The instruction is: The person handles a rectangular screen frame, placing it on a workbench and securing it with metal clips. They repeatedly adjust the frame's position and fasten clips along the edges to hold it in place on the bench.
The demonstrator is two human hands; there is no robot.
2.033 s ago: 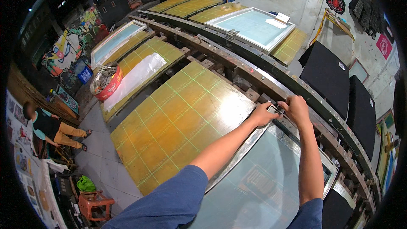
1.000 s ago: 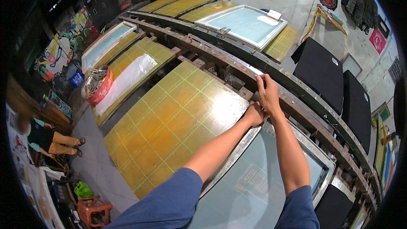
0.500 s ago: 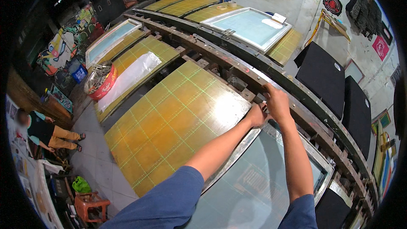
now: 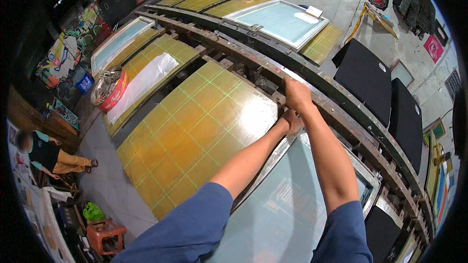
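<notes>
My left hand [image 4: 291, 120] is closed on the far corner of a metal-framed printing screen [image 4: 297, 199] with pale teal mesh, which lies below me. Just beyond it my right hand [image 4: 296, 94] lies over the long rusty metal rail [image 4: 351, 113], fingers curled on its far edge. To the left of the screen a yellow board [image 4: 195, 126] with a green grid lies flat, touching the screen's edge. Both forearms reach up from blue sleeves at the bottom of the view.
A second teal screen [image 4: 278, 19] lies beyond the rail. Black pads [image 4: 366, 82] lean at the right. A red round tin [image 4: 110, 88] and a white sheet [image 4: 141, 85] sit on another yellow board. A person [image 4: 45, 153] sits at the left, with a red stool [image 4: 105, 236] below.
My right hand has left the screen's corner and moved up and left onto the rail. My left hand has stayed at the corner.
</notes>
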